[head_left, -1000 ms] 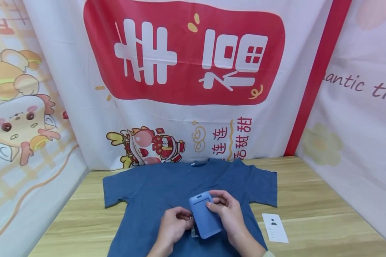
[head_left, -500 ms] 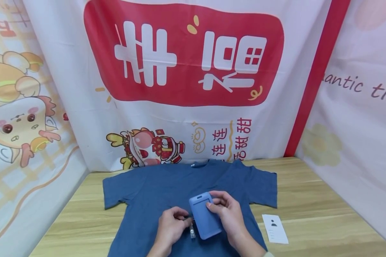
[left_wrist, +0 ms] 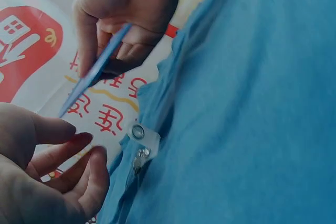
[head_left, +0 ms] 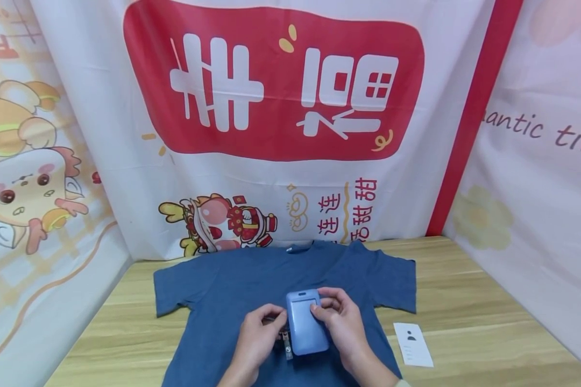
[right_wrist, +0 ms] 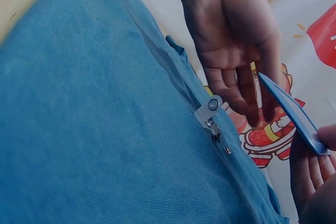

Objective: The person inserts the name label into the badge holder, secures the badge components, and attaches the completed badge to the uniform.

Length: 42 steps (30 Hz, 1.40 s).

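A blue badge holder (head_left: pixel 307 332) with a slot at its top is gripped along its right edge by my right hand (head_left: pixel 342 325), thumb on its face. My left hand (head_left: pixel 257 337) is beside the holder's left edge, fingers loosely bent, nothing visible between them. Just below its fingertips is a badge clip (head_left: pixel 288 346) with a clear strap and metal snap. In the right wrist view, a safety pin (right_wrist: pixel 226 145) shows at the clip's metal end, against the shirt; whether it passes through the cloth is unclear. The blue T-shirt (head_left: pixel 242 279) lies spread beneath both hands.
A white card (head_left: pixel 413 344) with a dark figure printed on it lies right of the shirt. The wooden table (head_left: pixel 469 317) extends on both sides. Printed cloth hangings (head_left: pixel 281 145) enclose the back and sides.
My left hand has shifted slightly up from the clip. The clip now shows more plainly left of the holder. My right hand has tilted the holder a little, more upright.
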Motion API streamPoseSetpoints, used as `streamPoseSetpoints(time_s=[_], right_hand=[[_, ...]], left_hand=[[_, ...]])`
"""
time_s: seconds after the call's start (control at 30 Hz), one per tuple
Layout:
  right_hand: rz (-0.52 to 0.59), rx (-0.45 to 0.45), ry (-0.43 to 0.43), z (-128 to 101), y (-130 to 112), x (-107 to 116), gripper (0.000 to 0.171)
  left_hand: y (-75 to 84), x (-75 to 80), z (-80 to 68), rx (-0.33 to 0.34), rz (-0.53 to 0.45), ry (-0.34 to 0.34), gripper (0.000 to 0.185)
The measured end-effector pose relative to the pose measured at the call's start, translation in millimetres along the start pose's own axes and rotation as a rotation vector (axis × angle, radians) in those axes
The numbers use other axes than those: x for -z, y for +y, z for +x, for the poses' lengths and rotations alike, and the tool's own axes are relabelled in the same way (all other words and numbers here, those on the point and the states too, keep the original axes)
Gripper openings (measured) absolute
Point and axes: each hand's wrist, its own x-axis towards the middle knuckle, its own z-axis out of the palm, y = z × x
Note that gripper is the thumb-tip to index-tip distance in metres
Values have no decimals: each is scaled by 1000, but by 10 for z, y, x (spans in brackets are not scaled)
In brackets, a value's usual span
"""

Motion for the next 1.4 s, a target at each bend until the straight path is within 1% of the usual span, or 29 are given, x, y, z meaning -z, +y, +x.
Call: streamPoseSetpoints(time_s=[0.07, 0.17, 0.33, 0.57, 0.67, 0.73, 0.93, 1.13, 1.4], right_hand=[[1, 1, 4, -3, -1, -8, 44], [0, 5, 8, -4, 4, -13, 44], [0, 15, 12, -4, 18, -11, 44], [-3, 11, 28, -6, 31, -11, 43], [-4, 11, 30, -9, 34, -12, 43], [-6, 11, 30, -11, 32, -16, 43], [-21, 7, 29, -12, 18, -26, 44], [-31, -10, 27, -7, 9, -23, 43], [-43, -25, 27, 16, 17, -3, 41]], left_hand=[[18, -1, -3, 22, -86, -39, 21], [31, 3, 0, 69, -184, -111, 26], [30, 38, 0, 129, -287, -214, 29], [-12, 69, 2, 138, -322, -350, 29], [-24, 67, 9, 137, -323, -388, 32], [-26, 65, 10, 130, -320, -395, 33], [-15, 70, -10, 121, -317, -380, 29], [1, 94, 0, 147, -309, -371, 27], [15, 79, 7, 134, -317, -337, 25]])
